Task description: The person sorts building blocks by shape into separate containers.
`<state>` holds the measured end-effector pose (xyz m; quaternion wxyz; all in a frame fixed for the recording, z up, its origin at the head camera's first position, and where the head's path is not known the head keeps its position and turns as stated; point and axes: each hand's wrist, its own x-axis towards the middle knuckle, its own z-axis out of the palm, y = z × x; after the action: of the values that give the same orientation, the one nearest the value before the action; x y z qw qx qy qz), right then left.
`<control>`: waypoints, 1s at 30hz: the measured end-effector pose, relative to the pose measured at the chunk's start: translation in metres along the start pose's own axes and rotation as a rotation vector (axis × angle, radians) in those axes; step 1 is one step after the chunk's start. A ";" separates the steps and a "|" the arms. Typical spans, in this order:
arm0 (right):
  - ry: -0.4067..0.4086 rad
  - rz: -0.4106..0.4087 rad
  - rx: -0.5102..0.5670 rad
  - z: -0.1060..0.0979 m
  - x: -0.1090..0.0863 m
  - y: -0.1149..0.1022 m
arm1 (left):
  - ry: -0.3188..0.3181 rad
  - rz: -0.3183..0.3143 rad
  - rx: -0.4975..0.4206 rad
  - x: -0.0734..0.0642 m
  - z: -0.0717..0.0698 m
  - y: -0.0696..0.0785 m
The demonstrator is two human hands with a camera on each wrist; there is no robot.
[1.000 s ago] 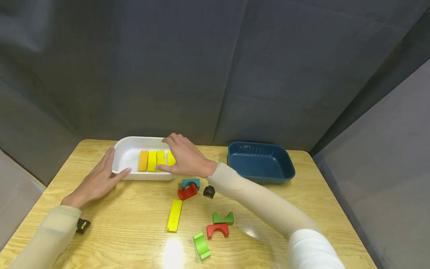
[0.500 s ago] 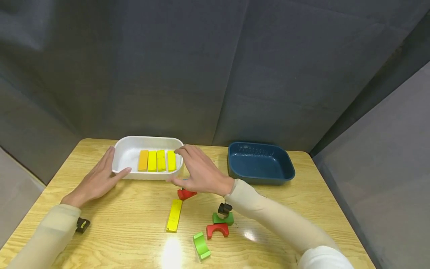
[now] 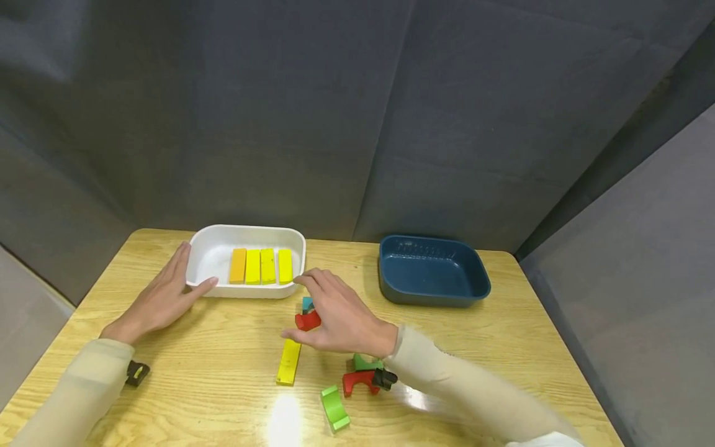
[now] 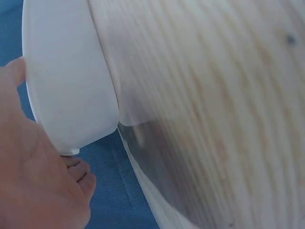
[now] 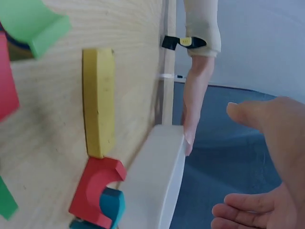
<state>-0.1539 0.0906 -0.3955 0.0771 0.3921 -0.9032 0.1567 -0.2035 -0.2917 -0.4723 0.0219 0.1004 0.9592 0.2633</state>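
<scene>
Dark grey backdrop, pale wooden tabletop

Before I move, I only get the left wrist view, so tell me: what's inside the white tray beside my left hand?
Observer: The white tray holds four blocks in a row: one orange block and three yellow blocks.
Operator: Is my right hand carrying anything?
Observer: No, your right hand has nothing between its spread thumb and fingers.
Operator: Any other container around?
Observer: Yes, a dark blue tray stands right of the white one in the head view.
</scene>
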 end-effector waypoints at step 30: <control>-0.132 -0.035 -0.019 0.045 -0.035 -0.024 | 0.013 0.007 0.001 0.000 0.002 -0.001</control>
<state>-0.1130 0.0838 -0.4413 0.0237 0.4166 -0.9008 0.1203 -0.2032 -0.2918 -0.4743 0.0150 0.1019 0.9591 0.2635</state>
